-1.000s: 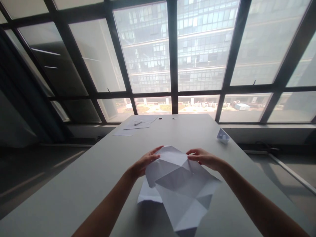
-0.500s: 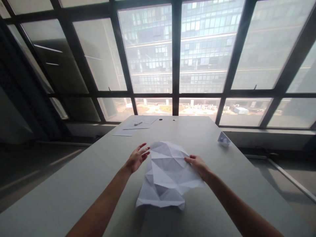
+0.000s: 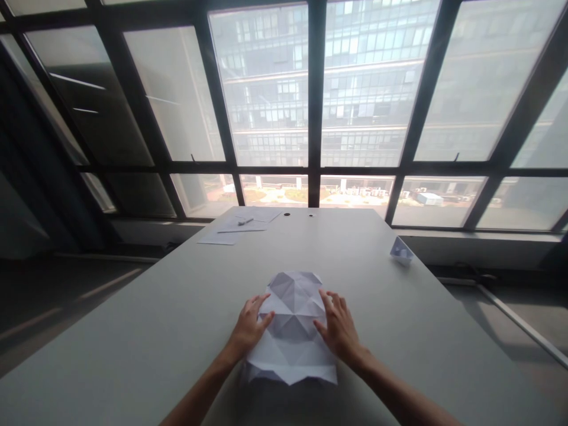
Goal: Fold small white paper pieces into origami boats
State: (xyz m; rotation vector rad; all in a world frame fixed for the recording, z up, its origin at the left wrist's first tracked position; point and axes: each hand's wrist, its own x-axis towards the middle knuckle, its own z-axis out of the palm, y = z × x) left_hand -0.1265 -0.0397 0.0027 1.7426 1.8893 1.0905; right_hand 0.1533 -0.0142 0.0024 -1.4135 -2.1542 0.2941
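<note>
A creased sheet of white paper (image 3: 290, 346) lies on the white table in front of me, its fold lines making triangles and its near edge standing a little off the surface. My left hand (image 3: 249, 324) rests at the sheet's left side, thumb and fingers apart, with the fingertips over its edge. On the opposite side my right hand (image 3: 339, 322) has its fingers spread against the paper's right edge. Neither hand is closed around the sheet.
A small folded paper piece (image 3: 402, 252) stands near the table's right edge. Several flat sheets (image 3: 219, 238) lie at the far left, with a pen-like object (image 3: 245, 222) on top. The white table (image 3: 186, 307) reaches toward large windows (image 3: 270, 89).
The paper has come down flatter onto the table and nearer to me. My right hand has let go of its edge, and my left hand has moved in to touch the left side.
</note>
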